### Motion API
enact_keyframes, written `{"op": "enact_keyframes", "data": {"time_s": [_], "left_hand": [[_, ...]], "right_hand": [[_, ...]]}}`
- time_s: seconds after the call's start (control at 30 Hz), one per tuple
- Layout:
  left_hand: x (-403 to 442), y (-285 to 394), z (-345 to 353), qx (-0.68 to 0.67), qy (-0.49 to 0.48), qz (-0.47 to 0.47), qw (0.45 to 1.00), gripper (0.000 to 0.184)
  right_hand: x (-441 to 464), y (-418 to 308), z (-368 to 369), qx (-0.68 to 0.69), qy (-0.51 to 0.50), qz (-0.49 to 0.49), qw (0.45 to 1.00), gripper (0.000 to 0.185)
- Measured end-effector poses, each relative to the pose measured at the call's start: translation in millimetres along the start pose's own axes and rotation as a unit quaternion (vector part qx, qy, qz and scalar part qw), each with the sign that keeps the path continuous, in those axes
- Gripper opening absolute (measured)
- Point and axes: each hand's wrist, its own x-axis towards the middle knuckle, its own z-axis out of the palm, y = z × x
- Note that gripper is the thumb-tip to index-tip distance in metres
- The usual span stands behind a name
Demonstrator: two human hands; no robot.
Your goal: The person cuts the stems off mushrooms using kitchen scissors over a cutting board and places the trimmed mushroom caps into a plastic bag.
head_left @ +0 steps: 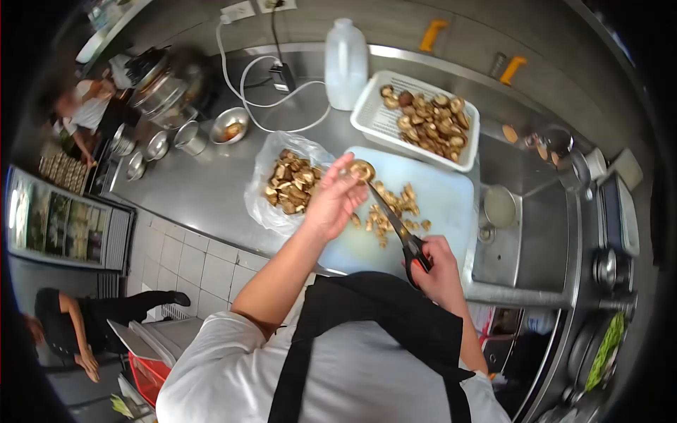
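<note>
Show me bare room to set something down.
Bare steel counter lies between the plastic bag, metal bowl and its front edge. The cutting board is free between the mushroom pieces and its right edge. Its middle is crowded: pieces under scissors.

One head-worn camera looks forward and down, close over the shirt, fingers farther off, wall beyond them.

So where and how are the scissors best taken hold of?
Probably by the black-and-orange handles, from the near right side, as the right hand holds them: the slender blades point away, toward the mushroom in the left hand.
</note>
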Motion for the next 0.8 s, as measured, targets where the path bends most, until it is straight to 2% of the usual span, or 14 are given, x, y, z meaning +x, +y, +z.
{"op": "enact_keyframes", "data": {"time_s": [0.07,0.17,0.23,0.37,0.67,0.8], "left_hand": [[-5,10,8,0.021,0.002,0.024,1.000,0.042],[-12,15,13,-0.002,0.006,0.024,1.000,0.037],[-14,15,13,0.003,0.005,0.027,1.000,0.037],[-17,19,17,0.010,0.016,0.017,1.000,0.039],[-19,13,23,0.180,0.028,0.061,0.981,0.042],[-16,12,20,0.230,0.035,0.075,0.970,0.042]], "right_hand": [[2,-10,-8,-0.022,0.002,-0.003,1.000,0.033],[5,-26,-15,-0.079,0.008,-0.027,0.996,0.039],[5,-38,-20,-0.154,0.028,-0.040,0.987,0.042],[4,-43,-30,-0.191,0.044,-0.031,0.980,0.043],[11,-54,-56,-0.287,0.038,-0.051,0.956,0.043],[16,-57,-62,-0.311,0.006,-0.042,0.950,0.042]]}}
